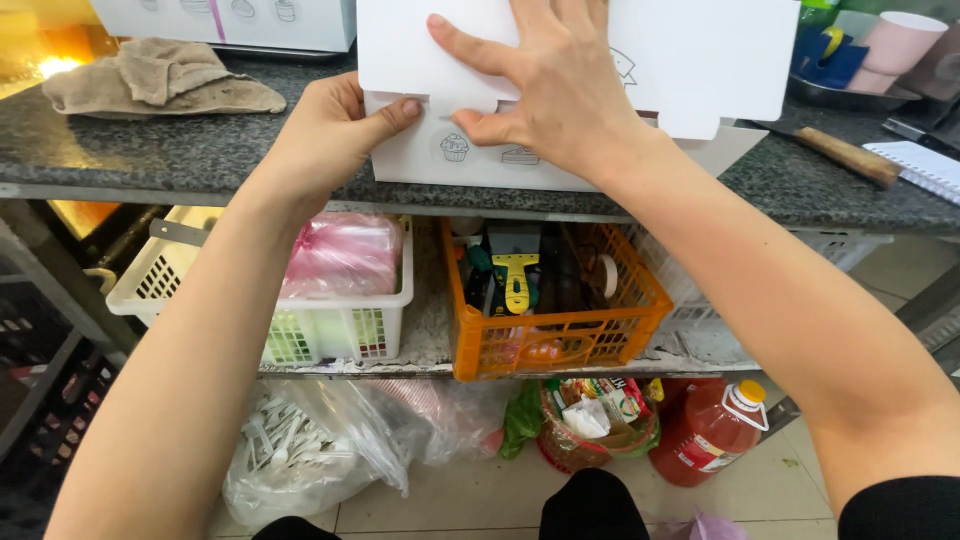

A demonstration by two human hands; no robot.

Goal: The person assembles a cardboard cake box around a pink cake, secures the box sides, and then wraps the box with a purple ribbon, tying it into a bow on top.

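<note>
White cardboard cake box [560, 90] with small pastry drawings, lid folded down, front flap part-tucked; pinned under right palm, front edge against left thumb, on countertop.

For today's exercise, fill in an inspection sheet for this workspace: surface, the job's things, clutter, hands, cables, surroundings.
Surface: dark speckled stone counter.
Job's things: white cardboard box, lid flap down over its front.
Clutter: crumpled beige cloth, wooden-handled knife, spiral notebook.
Hands: left hand grips the box's left front corner; right hand presses on the lid.
Cables: nothing seen.
Surroundings: white basket, orange crate, red jug below.
</note>
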